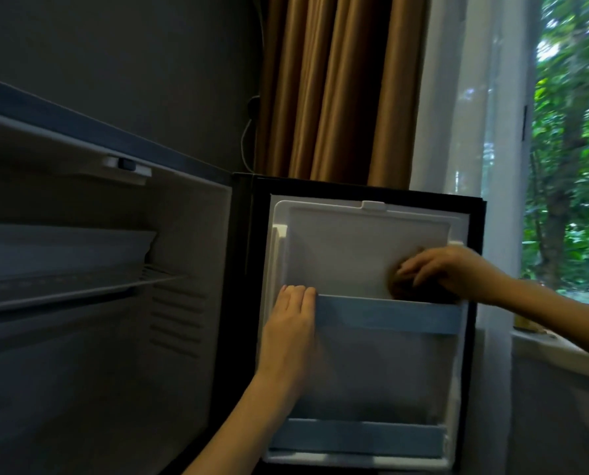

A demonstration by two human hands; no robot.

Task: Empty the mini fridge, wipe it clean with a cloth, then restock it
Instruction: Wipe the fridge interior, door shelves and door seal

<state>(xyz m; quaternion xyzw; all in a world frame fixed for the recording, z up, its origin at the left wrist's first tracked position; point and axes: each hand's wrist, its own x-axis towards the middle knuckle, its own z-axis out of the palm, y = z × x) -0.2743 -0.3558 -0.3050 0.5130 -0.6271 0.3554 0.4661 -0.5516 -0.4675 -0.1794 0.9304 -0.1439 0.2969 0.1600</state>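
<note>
A brown cloth (pixel 402 289) is gripped by the curled fingers (pixel 410 268) of the right hand (pixel 452 272) and pressed to the fridge door (pixel 337 248), just above the upper door shelf (pixel 389 316). Straight fingers of the left hand (pixel 291 325) are laid on that shelf's left end.

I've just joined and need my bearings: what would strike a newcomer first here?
The eye lands on the open fridge door, where the right hand presses a brown cloth to its white inner panel above the upper door shelf. The left hand rests on that shelf's left end. Left of the door, the fridge cavity holds a wire shelf.
</note>
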